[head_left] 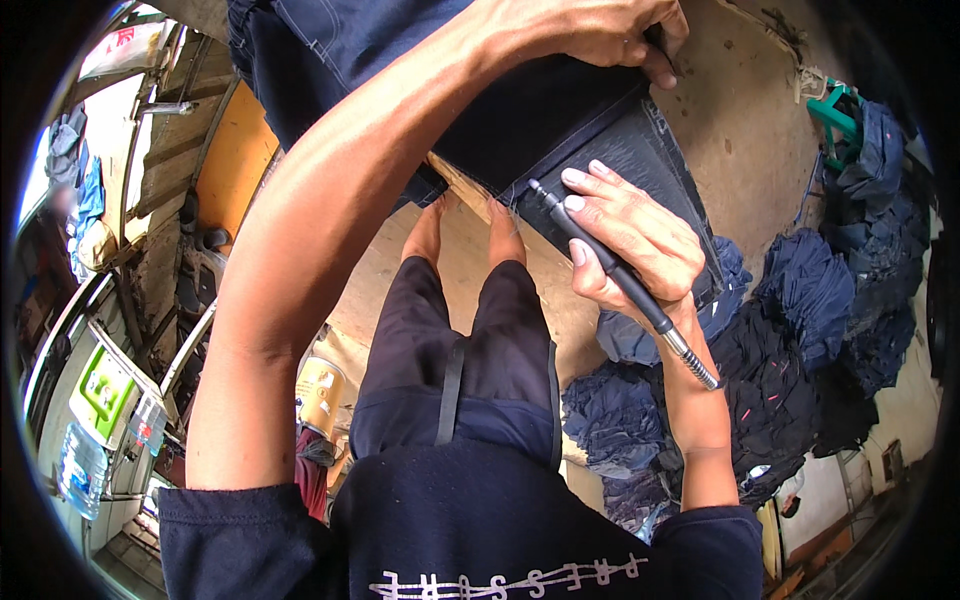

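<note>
On my feed the right hand [645, 235] is closed round a black pen-like tool [632, 287], tip roughly 11 o'clock by the dark garment [545, 110]; left hand [615, 32] pinches that at 1.

Over a dark board [628, 148], my right hand [640, 235] holds a black, spring-ended, pen-like tool [635, 285]. At the board's far end, my left hand [625, 35] grips a dark garment [535, 110] overlapping it. Right of the board, crumpled dark cloth [810, 290] lies heaped.
</note>
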